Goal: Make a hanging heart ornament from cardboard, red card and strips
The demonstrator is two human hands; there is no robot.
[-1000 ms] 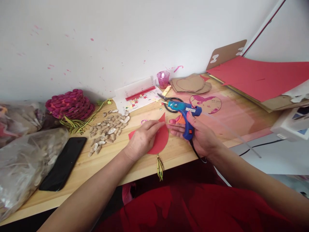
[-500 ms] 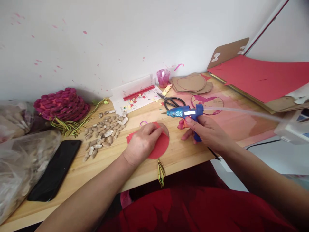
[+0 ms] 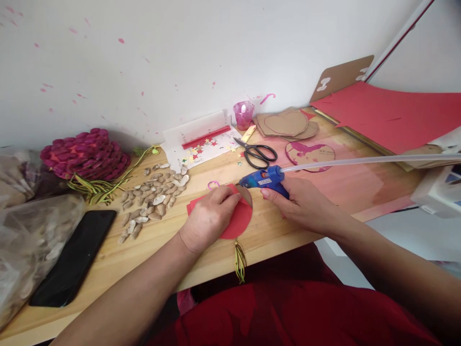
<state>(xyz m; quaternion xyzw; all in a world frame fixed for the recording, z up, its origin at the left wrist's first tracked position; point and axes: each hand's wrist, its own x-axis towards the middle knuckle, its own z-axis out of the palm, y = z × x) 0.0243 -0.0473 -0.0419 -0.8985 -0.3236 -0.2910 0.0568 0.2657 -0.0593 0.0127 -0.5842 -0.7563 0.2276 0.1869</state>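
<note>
My left hand (image 3: 212,216) pinches the edge of red paper (image 3: 242,222) and lifts part of it off a brown cardboard piece (image 3: 246,195) underneath. A yellow-green and black tassel (image 3: 239,264) hangs from that piece toward the table's front edge. In my right hand (image 3: 302,202) is a blue hot glue gun (image 3: 264,179), gripped by its handle, with a long translucent glue stick (image 3: 345,162) running out of its back. Its nozzle points left, at the upper edge of the cardboard under the raised paper; whether it touches is hard to see.
Peanut shells (image 3: 158,192) lie left of my hands, near a black phone (image 3: 75,257) and a plastic bag (image 3: 32,254). Behind are black scissors (image 3: 257,153), a pink cup (image 3: 244,115) and cardboard hearts (image 3: 286,124). Red sheets (image 3: 392,113) are stacked right; dark-pink heart-shaped pieces (image 3: 86,154) sit left.
My right hand has brought the glue gun left and down, from above the table to the cardboard's edge. My left hand keeps its hold on the red paper.
</note>
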